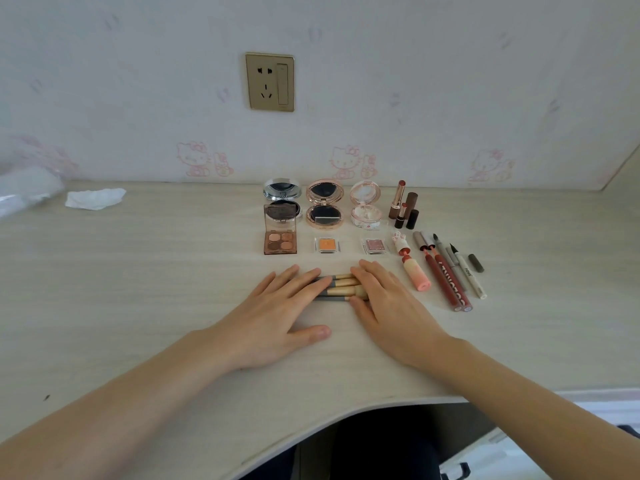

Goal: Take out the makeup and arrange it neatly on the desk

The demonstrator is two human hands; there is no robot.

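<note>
Both hands flat, flanking brushes, desk

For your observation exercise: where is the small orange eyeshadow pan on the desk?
In the head view, the orange eyeshadow pan lies mid-desk, between the four-colour palette and the pink pan, just below the rose-gold compact.

The desk has a pale, matt wood-grain finish, and the brushes near its front edge show light, wood-like handles with dull grey ferrules. Toward the back edge, the silver compact looks like glossy chromed metal or plastic, the rose-gold compact shines, and the eyeshadow palette has a clear glossy plastic lid. A crumpled white tissue near the back left corner looks soft and papery.
</note>
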